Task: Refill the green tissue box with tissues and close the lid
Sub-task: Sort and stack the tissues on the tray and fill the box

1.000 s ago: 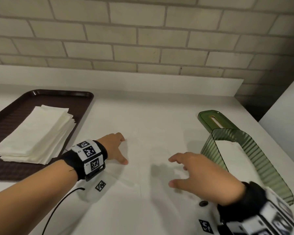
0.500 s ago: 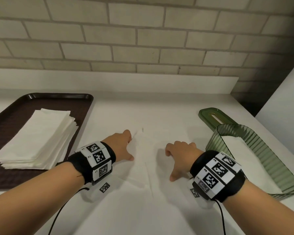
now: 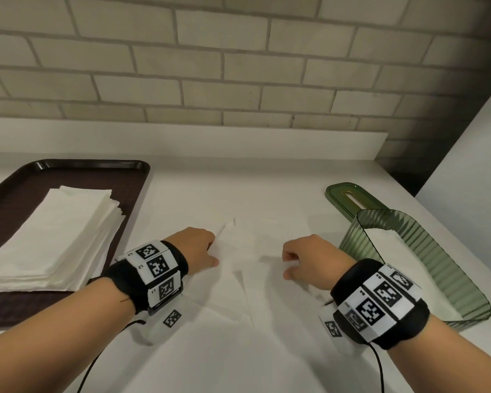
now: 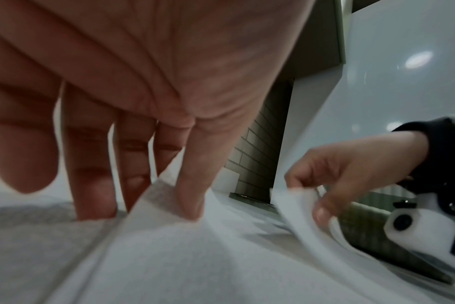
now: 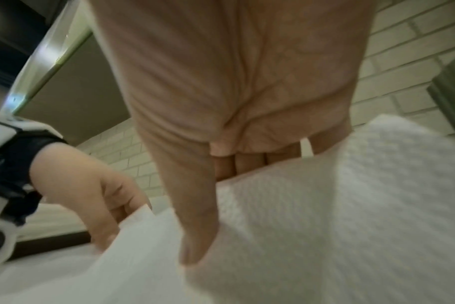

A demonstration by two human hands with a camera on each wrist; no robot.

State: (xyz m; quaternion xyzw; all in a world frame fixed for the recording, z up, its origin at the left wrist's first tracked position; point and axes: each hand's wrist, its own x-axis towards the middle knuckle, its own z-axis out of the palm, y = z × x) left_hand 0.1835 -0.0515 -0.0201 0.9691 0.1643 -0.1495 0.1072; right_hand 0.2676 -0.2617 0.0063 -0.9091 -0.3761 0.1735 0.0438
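In the middle of the white worktop (image 3: 267,191) lies a spread white tissue (image 3: 238,279), hard to tell from the surface beneath it, and both hands work on it. The left hand (image 3: 194,248) holds the tissue's left edge: in the left wrist view the thumb and fingers (image 4: 96,185) point down and pinch a raised fold of paper between them. The right hand (image 3: 309,259) takes the right edge, its fingers curled under and the thumb pressing the sheet against them, so that this side lifts off the worktop in a curved flap, seen clearly from the left wrist camera. Both wrists wear black bands with white squares printed in black patterns, and a thin black cable trails from each. The green tissue box (image 3: 425,268) stands near the worktop's right edge, just right of the right hand; it is ribbed and see-through, open at the top, with something white inside. Its green lid (image 3: 352,199), with a long slot in it, lies flat on the worktop just behind the box, towards the back right corner. At the left edge of the worktop sits a dark brown tray (image 3: 20,194), and on it a neat stack of folded white tissues (image 3: 57,239). A wall of pale bricks (image 3: 238,66) runs behind the worktop.
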